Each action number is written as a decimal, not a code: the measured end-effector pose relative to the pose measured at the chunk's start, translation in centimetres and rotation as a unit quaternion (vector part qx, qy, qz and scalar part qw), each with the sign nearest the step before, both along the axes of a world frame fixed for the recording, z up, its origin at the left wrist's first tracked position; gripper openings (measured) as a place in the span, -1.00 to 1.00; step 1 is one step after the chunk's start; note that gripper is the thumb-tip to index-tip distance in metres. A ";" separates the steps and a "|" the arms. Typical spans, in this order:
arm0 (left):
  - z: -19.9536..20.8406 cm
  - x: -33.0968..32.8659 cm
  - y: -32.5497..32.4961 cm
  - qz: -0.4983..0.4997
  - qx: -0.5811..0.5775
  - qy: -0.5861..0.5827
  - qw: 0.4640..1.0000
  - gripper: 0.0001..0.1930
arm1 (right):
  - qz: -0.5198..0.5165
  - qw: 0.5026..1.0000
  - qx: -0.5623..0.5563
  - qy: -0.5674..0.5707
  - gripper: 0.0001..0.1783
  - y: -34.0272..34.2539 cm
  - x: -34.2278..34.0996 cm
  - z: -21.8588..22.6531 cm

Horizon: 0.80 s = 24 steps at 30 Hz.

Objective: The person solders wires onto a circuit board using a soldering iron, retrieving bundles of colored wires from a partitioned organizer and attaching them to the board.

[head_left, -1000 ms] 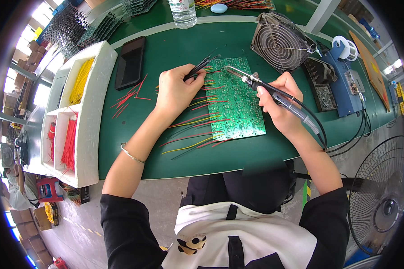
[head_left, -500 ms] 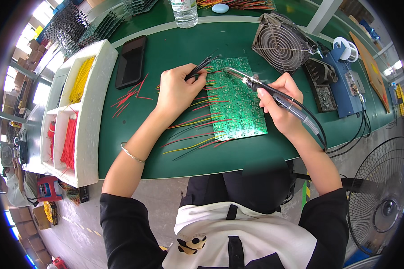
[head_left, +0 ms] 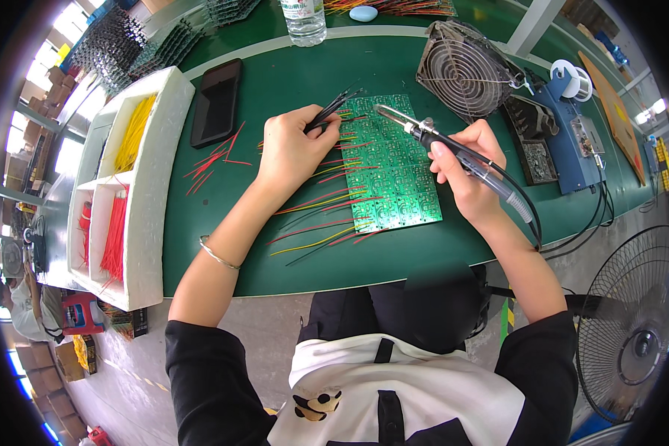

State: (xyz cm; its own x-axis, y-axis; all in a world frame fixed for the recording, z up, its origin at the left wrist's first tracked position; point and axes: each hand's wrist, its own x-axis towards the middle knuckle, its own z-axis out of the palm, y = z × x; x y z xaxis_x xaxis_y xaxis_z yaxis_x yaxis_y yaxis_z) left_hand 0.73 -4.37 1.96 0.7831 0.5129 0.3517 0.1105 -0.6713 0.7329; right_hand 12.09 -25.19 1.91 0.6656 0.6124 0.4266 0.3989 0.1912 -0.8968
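Circuit board (head_left: 400, 171) between your left hand (head_left: 293, 145), in pinch on black wires (head_left: 327, 112), and right hand (head_left: 468, 175), closed around soldering iron (head_left: 428, 135).

Black phone (head_left: 216, 102), clear plastic bottle (head_left: 305, 28), red stool (head_left: 83, 314), round fan (head_left: 644, 345)

Left hand (head_left: 293, 152), right hand (head_left: 468, 175): bare
Bracelet (head_left: 217, 257): thin, silvery, around the left forearm (head_left: 227, 227)
Sleeves (head_left: 212, 375): black, loose
Top front (head_left: 438, 379): white, with black strips (head_left: 390, 416)
Panda motif (head_left: 317, 406): small, tan and black
Lower garment (head_left: 375, 312): black

L hand (head_left: 293, 149) grips blk wires (head_left: 325, 114), R hand (head_left: 470, 169) holds soldering iron (head_left: 429, 137) w/ tip over green PCB (head_left: 401, 175).
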 end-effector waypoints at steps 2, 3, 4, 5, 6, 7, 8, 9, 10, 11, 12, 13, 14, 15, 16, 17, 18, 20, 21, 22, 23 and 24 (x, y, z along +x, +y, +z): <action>-0.1 0.0 0.1 -0.001 0.002 -0.002 1.000 -0.87 | -0.004 1.000 0.010 0.012 -0.76 0.0 -0.1 0.1; -0.2 0.0 0.1 -0.002 0.003 -0.002 1.000 -0.87 | -0.009 0.999 0.021 0.024 -0.76 0.0 -0.1 0.2; -0.2 0.0 0.2 -0.003 0.004 -0.003 1.000 -0.87 | -0.012 0.999 0.024 0.022 -0.76 0.1 -0.1 0.2; -0.2 0.0 0.2 -0.002 0.004 -0.003 1.000 -0.87 | -0.012 0.999 0.024 0.022 -0.76 0.2 -0.1 0.1; -0.1 0.0 0.1 -0.005 0.001 -0.003 1.000 -0.87 | -0.016 0.999 0.027 0.020 -0.76 0.1 0.0 0.2; -0.1 0.1 0.1 -0.007 -0.002 -0.003 1.000 -0.87 | -0.020 0.999 0.030 0.018 -0.76 0.0 0.0 0.2; 0.0 0.1 0.1 -0.008 -0.002 -0.004 1.000 -0.87 | -0.021 0.999 0.030 0.016 -0.76 0.0 0.0 0.2; 0.0 0.0 0.1 -0.011 -0.008 -0.002 1.000 -0.86 | -0.022 0.999 0.032 0.015 -0.76 0.0 0.0 0.2; 0.1 -0.1 0.1 -0.014 -0.013 0.000 1.000 -0.85 | -0.023 0.999 0.034 0.014 -0.76 0.1 0.0 0.2; 0.2 -0.2 0.2 -0.013 -0.012 0.000 1.000 -0.85 | -0.023 0.999 0.035 0.014 -0.76 0.1 0.0 0.1; 0.4 -0.3 0.2 -0.012 -0.017 0.013 1.000 -0.85 | -0.025 0.999 0.036 0.013 -0.76 0.2 0.0 0.1; 0.7 -0.5 0.2 -0.011 -0.021 0.026 0.999 -0.84 | -0.028 0.999 0.037 0.012 -0.76 0.2 0.0 0.1; 0.8 -0.6 0.5 -0.012 -0.019 0.024 0.999 -0.84 | -0.029 0.999 0.039 0.010 -0.76 0.2 0.0 0.1; 0.8 -0.8 0.9 -0.016 -0.015 0.023 0.999 -0.83 | -0.030 0.999 0.041 0.015 -0.76 0.2 0.0 0.2; 1.0 -1.1 1.4 -0.020 -0.011 0.021 1.000 -0.82 | -0.032 0.998 0.043 0.019 -0.76 0.2 -0.1 0.2; 1.2 -1.4 1.8 -0.020 -0.007 0.020 1.000 -0.82 | -0.032 0.998 0.047 0.018 -0.76 0.2 -0.1 0.2; 1.5 -1.7 2.4 -0.007 -0.012 0.028 1.000 -0.82 | -0.034 0.998 0.048 0.024 -0.76 0.2 -0.1 0.2; 2.5 -2.3 3.5 0.023 -0.033 0.018 0.999 -0.78 | -0.041 0.997 0.051 0.028 -0.76 0.1 0.0 0.1; 3.1 -2.9 4.5 0.026 -0.013 -0.022 0.999 -0.78 | -0.040 0.997 0.057 0.029 -0.76 0.2 -0.1 0.1; 4.2 -3.0 4.6 0.054 -0.060 -0.033 0.996 -0.80 | -0.042 0.997 0.055 0.030 -0.76 -0.1 0.1 0.1; 5.4 -3.1 4.5 0.081 -0.108 -0.043 0.990 -0.82 | -0.045 0.997 0.052 0.032 -0.76 -0.4 0.2 0.1; 6.6 -3.4 3.8 0.065 -0.167 -0.082 0.980 -0.84 | -0.045 0.997 0.056 0.032 -0.76 -0.5 0.0 0.3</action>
State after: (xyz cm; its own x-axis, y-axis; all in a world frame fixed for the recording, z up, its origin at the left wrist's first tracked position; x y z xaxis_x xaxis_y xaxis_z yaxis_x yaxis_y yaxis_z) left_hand -2.67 -0.60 8.51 0.6497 0.7130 0.2635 0.0411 -0.3791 0.9244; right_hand 12.08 -25.70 2.18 0.7440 0.4999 0.4433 0.3616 0.2567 -0.8963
